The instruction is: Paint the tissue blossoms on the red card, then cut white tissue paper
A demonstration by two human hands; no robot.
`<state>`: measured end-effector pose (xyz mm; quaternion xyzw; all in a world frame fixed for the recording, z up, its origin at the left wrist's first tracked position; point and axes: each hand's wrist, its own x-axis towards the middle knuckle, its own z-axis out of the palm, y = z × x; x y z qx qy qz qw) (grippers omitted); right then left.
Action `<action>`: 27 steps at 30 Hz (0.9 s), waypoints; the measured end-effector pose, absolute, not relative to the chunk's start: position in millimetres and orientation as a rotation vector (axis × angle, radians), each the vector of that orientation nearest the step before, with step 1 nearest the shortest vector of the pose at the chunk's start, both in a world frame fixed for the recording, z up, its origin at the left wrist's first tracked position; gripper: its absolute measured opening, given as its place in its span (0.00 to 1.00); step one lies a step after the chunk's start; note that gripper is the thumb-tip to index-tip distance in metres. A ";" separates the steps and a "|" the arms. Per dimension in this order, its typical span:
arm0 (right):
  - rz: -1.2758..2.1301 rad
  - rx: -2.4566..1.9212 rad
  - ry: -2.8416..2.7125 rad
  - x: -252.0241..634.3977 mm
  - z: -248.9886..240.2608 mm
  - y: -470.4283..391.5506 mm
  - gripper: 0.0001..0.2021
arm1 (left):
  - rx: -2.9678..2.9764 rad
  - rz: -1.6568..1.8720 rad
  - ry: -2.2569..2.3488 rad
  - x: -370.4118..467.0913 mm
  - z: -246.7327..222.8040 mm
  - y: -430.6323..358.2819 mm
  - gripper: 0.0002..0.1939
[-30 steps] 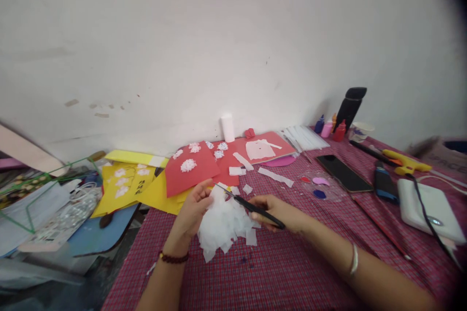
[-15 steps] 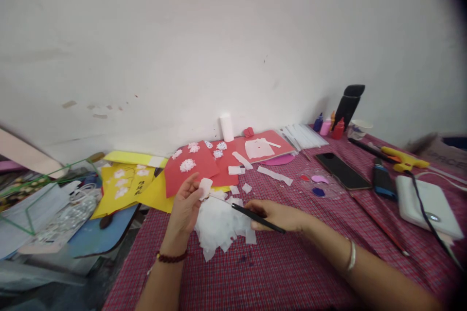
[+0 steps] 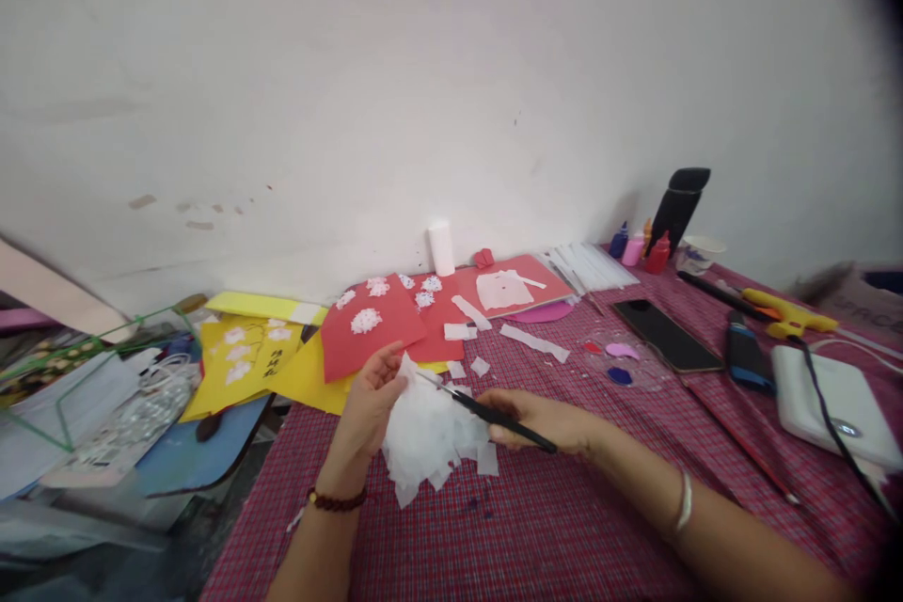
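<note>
My left hand (image 3: 376, 392) pinches a small piece of thin white paper (image 3: 408, 367) between thumb and fingers. In my right hand (image 3: 530, 419) is a slim black-handled tool (image 3: 504, 418) with a thin metal tip. That tip points left, close to the pinched paper; whether they touch, I cannot tell. Beneath both hands lies a heap of white paper pieces (image 3: 423, 447). Behind it are loose white squares (image 3: 480, 366) and a cut white strip (image 3: 534, 341).
Red sheets (image 3: 339, 348) carry white speckled clusters. A phone (image 3: 667, 335), a palette with paint (image 3: 621, 376), paint bottles (image 3: 657, 254), a red brush (image 3: 740, 437), a yellow glue gun (image 3: 786, 312) and a white power bank (image 3: 836, 404) occupy the right. Yellow cards (image 3: 240, 362) lie left.
The paper in my left hand now appears lower and closer to the heap, turned differently. The tool keeps nearly the same place beside it. The whole view has shifted slightly.
</note>
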<state>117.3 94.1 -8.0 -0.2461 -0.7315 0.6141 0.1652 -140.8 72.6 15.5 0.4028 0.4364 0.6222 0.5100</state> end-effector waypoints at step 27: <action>1.777 -0.832 -2.016 110.8 -5.8 91.8 0.30 | 1.032 1.485 1.110 -126.2 4.5 73.4 0.23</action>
